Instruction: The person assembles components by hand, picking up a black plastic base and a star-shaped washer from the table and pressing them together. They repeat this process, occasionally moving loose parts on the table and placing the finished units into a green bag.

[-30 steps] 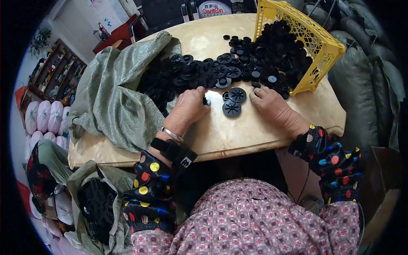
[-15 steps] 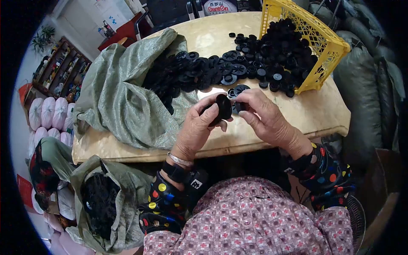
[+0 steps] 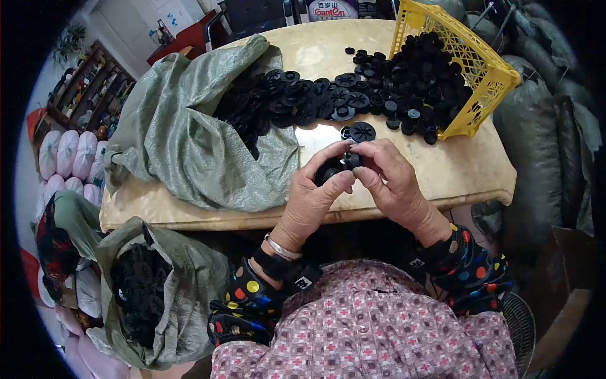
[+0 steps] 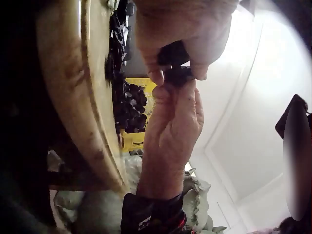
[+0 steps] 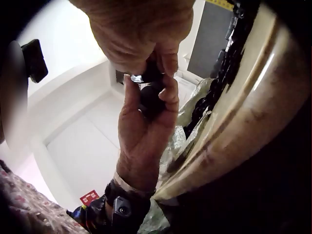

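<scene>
Both hands meet over the table's front edge, fingertips together. My left hand [image 3: 306, 199] grips a black round disc [image 3: 326, 172], its thumb along the near side. Between the thumb and fingers of my right hand [image 3: 396, 183] is a small black cap [image 3: 352, 160], brought up against the disc. The right wrist view shows the dark underside part [image 5: 152, 96] in the left palm; fingers hide much of both pieces. Just beyond the hands lie a slotted black disc [image 3: 362, 131] and a small ring-shaped cap [image 3: 345, 132] on the table.
A heap of black discs [image 3: 297, 101] spills from a green woven sack [image 3: 189, 139] on the table [image 3: 442, 170]. Small black caps [image 3: 429, 82] pour from a tipped yellow crate [image 3: 486, 76] at right. An opened sack [image 3: 189, 303] of black pieces stands lower left.
My left hand has left the disc heap's edge and come up with a disc. The right has left the caps, bringing one to the left hand, and the two pieces now meet.
</scene>
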### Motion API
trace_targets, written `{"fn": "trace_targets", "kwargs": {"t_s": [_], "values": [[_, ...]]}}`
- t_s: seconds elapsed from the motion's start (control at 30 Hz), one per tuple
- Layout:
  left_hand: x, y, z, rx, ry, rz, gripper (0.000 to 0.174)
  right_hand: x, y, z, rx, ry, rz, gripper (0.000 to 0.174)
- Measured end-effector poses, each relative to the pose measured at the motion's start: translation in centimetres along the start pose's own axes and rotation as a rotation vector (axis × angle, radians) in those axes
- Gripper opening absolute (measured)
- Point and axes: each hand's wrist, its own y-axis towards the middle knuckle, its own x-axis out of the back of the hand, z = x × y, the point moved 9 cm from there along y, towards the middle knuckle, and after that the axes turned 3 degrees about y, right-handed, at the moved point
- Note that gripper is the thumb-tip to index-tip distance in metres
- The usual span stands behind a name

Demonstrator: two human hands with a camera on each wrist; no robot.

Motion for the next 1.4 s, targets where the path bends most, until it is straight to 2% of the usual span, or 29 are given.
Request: {"fn": "trace_targets", "kwargs": {"t_s": [0.07,0.1,0.13,0.17,0.23,0.27,0.3,0.33,0.37,0.4,0.43,0.53,0.63,0.67,0.7,0.77,0.8,0.87,0.9,0.97,1.0,1.03,1.1,1.17,1.2,1.3,1.37,1.4], "values": [[0.1,-0.3,-0.4,-0.05,0.106,-0.02,0.048,-0.1,-0.8,-2.2,-0.277,0.142,-0.076,0.02],[-0.2,-0.5,-1.2,-0.122,0.286,-0.006,0.049,-0.4,-1.0,-2.2,-0.278,0.141,-0.075,0.02],[-0.5,-0.8,-1.7,-0.192,0.468,0.009,0.051,-0.7,-1.7,-3.0,-0.383,0.18,-0.088,0.019],[-0.5,-0.9,-1.5,-0.189,0.467,0.01,0.051,-1.1,-2.4,-4.0,-0.489,0.219,-0.1,0.021],[-0.8,-1.5,-1.8,-0.307,0.602,0.009,0.053,-1.2,-2.8,-4.5,-0.488,0.195,-0.108,0.025],[-0.7,-1.6,-1.1,-0.222,0.581,0.016,0.049,-1.8,-3.2,-5.5,-0.603,0.229,-0.021,0.025],[-0.6,-1.7,-0.9,-0.221,0.581,0.018,0.049,-2.4,-3.8,-6.3,-0.715,0.263,0.066,0.025],[0.3,-1.6,0.7,-0.051,0.307,-0.02,0.047,-2.2,-3.8,-6.3,-0.716,0.265,0.066,0.025],[0.9,-1.8,2.3,0.114,0.033,-0.06,0.045,-0.9,-2.4,-4.5,-0.456,0.095,0.012,0.025],[0.9,-1.9,2.1,0.112,-0.008,-0.053,0.042,-0.1,-1.5,-2.3,-0.193,-0.072,-0.045,0.028],[0.9,-1.9,1.9,0.108,-0.004,-0.049,0.042,-0.2,-1.6,-2.2,-0.189,-0.072,-0.051,0.028],[0.6,-2.3,2.4,0.158,0.02,-0.019,0.042,-2.0,-2.4,-1.0,-0.111,-0.014,0.127,0.04],[0.5,-2.6,1.9,0.076,0.19,-0.029,0.043,-2.0,-3.0,-1.3,-0.135,0.016,0.044,0.034],[0.4,-2.6,1.2,0.018,0.326,-0.001,0.043,-2.2,-3.5,-2.2,-0.313,0.123,0.001,0.029],[0.3,-2.6,1.3,0.018,0.323,0.003,0.043,-2.2,-3.5,-1.9,-0.315,0.12,-0.001,0.029],[0.1,-2.9,1.2,-0.033,0.346,0.019,0.041,-3.2,-4.8,-4.2,-0.662,0.34,0.017,0.026],[0.1,-2.9,1.3,-0.033,0.345,0.021,0.041,-3.0,-4.8,-4.4,-0.663,0.339,0.015,0.026],[0.6,-2.8,2.2,0.043,0.258,-0.008,0.041,-2.6,-3.7,-4.0,-0.519,0.212,0.085,0.029],[0.5,-2.5,1.8,0.043,0.258,-0.004,0.041,-2.1,-3.3,-4.8,-0.52,0.211,0.082,0.029],[1.1,-2.4,3.5,0.344,-0.314,-0.141,0.045,0.6,-0.8,-4.9,-0.2,-0.305,0.029,0.026],[1.7,-1.9,3.4,0.27,-0.389,-0.108,0.047,1.3,-0.1,-6.8,-0.31,-0.473,0.092,0.027],[2.3,-1.6,3.7,0.27,-0.384,-0.111,0.047,2.3,0.5,-8.7,-0.417,-0.641,0.155,0.028],[3.1,-0.9,3.4,0.2,-0.628,-0.144,0.048,3.3,1.2,-12.0,-0.497,-0.806,0.226,0.027],[3.2,0.2,3.0,0.207,-0.642,-0.192,0.042,3.0,1.6,-14.1,-0.51,-0.858,0.294,0.028],[3.5,0.7,3.0,0.216,-0.544,-0.211,0.041,2.6,1.5,-14.9,-0.524,-0.911,0.364,0.028],[3.2,2.8,2.4,0.235,-0.376,-0.221,0.033,2.1,1.3,-15.0,-0.515,-0.926,0.336,0.026],[2.5,4.6,1.5,0.181,0.32,-0.073,0.025,2.1,1.1,-13.9,-0.473,-0.889,0.303,0.024],[2.3,5.2,2.3,0.243,0.451,-0.041,0.025,2.2,1.3,-13.2,-0.428,-0.857,0.27,0.023]]}}
